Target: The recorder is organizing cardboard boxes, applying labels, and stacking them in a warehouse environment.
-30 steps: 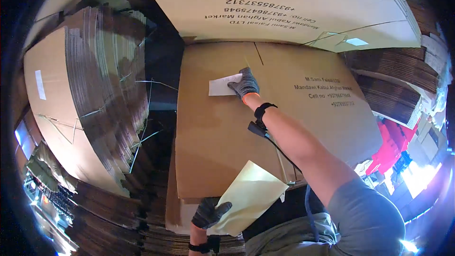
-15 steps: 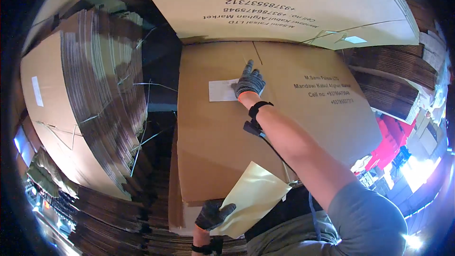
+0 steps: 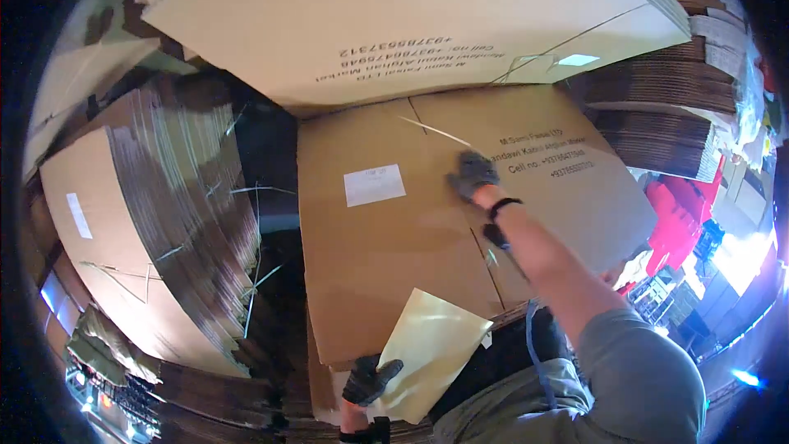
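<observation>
A flat brown cardboard box [image 3: 394, 255] lies on top of a stack in front of me, with a small white label [image 3: 374, 185] stuck on its left panel. My right hand [image 3: 472, 174], in a grey glove, rests on the cardboard to the right of the label, fingers bent and holding nothing. My left hand [image 3: 370, 380], also gloved, grips a pale yellow-green sheet [image 3: 431, 349] at the box's near edge.
A large pale cardboard sheet with black print [image 3: 394, 25] leans over the far side. Bundles of folded cartons tied with string [image 3: 173, 222] stand on the left. More carton stacks [image 3: 666, 107] rise at the right, with something red [image 3: 678, 222] beside them.
My right hand has slid off the white label and moved right across the cardboard. The label now lies uncovered. My left hand still holds the yellow-green sheet.
</observation>
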{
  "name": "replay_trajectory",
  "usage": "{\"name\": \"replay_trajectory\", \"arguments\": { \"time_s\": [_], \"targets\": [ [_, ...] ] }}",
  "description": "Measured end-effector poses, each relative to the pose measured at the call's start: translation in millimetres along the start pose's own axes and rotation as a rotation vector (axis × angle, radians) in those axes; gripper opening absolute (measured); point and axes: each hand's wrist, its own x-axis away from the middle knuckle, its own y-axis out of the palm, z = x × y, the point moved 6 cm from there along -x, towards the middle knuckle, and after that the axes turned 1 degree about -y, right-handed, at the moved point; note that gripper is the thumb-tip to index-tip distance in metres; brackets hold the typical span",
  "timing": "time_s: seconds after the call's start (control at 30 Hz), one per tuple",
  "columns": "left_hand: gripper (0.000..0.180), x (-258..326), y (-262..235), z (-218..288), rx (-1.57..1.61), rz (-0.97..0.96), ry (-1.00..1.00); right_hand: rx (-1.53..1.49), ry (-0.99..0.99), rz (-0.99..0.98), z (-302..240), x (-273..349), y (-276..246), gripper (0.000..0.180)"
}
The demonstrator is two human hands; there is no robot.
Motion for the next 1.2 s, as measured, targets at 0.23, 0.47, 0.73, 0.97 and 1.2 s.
{"name": "replay_trajectory", "arguments": {
  "time_s": [0.23,0.47,0.73,0.97,1.2],
  "targets": [
    [0.042,9,-37,77,-0.305,0.110,0.295,0.129,-0.443,0.016,16,169,-87,0.081],
    [0.045,20,-61,415,-0.214,0.400,0.547,0.065,-0.596,-0.213,-11,267,-107,0.079],
    [0.032,-92,-29,708,-1.513,1.347,1.565,-0.110,-0.658,0.167,-6,285,-108,0.055],
    [0.075,-214,-48,711,-0.842,0.964,0.857,-0.239,-0.629,0.113,-26,284,-94,0.023],
    [0.052,-23,146,478,-0.854,1.008,1.043,-0.483,-0.656,0.609,-27,260,-144,0.018]
  ]
}}
